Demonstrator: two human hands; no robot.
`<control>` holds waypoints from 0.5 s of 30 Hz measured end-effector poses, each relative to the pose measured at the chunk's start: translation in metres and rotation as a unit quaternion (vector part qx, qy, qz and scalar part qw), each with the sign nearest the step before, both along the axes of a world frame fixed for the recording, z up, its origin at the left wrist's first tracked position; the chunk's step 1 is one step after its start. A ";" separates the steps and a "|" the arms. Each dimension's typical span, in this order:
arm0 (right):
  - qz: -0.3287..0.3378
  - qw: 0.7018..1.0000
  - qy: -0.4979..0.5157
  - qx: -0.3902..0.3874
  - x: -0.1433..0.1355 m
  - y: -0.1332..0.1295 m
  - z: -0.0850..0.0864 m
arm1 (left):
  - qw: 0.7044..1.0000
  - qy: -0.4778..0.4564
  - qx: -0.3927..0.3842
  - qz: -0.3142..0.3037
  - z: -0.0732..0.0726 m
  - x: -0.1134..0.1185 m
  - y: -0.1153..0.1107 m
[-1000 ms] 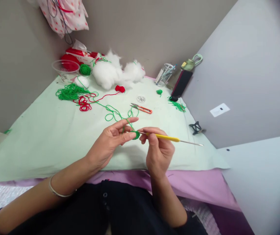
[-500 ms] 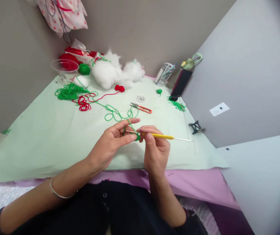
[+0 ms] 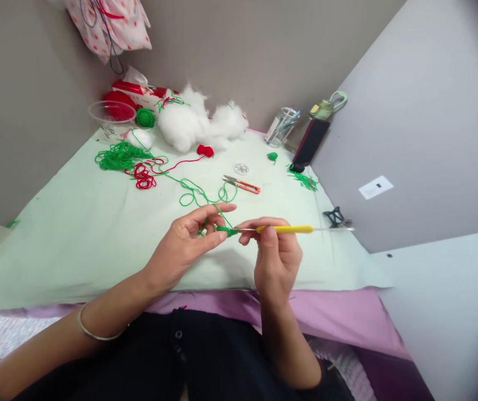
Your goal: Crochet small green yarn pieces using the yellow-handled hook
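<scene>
Between the thumb and fingers of my left hand (image 3: 188, 239) is a small piece of green crochet work (image 3: 227, 230). Green yarn (image 3: 218, 210) runs over my raised left forefinger and back to loose loops on the table. My right hand (image 3: 278, 256) is closed around the yellow handle of a crochet hook (image 3: 291, 229). The hook's metal shaft points left and its tip meets the green piece. A second metal end sticks out to the right of the handle.
Orange thread snips (image 3: 242, 184) and a small clear dish (image 3: 241, 169) lie beyond my hands. Farther back are white stuffing (image 3: 184, 125), tangled green yarn (image 3: 122, 156), a red knitted piece (image 3: 205, 151) and a clear tub (image 3: 111, 122). A phone (image 3: 311, 142) leans at right.
My right hand has moved right with the hook, drawing its shaft out along the green piece. My left hand has shifted slightly left, still pinching the work.
</scene>
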State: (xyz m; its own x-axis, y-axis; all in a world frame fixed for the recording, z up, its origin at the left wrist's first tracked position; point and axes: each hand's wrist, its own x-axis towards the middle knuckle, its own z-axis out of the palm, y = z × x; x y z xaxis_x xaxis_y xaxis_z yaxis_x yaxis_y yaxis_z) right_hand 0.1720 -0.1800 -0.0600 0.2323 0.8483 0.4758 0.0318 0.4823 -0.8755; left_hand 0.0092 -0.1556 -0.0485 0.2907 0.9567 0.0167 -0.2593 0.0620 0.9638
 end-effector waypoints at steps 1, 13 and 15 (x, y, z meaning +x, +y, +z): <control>-0.015 0.999 -0.027 0.017 0.000 -0.003 0.001 | 1.000 0.011 0.011 0.006 -0.001 -0.001 0.000; -0.153 0.887 -0.351 0.259 -0.002 -0.001 -0.015 | 0.993 -0.081 -0.084 -0.012 0.006 0.009 -0.007; -0.145 0.916 -0.294 0.231 -0.001 -0.001 -0.014 | 0.975 -0.133 -0.167 -0.065 0.006 0.009 -0.004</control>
State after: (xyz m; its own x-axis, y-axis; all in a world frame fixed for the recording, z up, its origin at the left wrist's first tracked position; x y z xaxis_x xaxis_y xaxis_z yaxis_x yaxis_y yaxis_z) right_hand 0.1705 -0.1813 -0.0742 0.0040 0.4687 0.8833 0.6181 0.6932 -0.3707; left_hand 0.0178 -0.1597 -0.0421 0.4373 0.8775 -0.1971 -0.4672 0.4089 0.7839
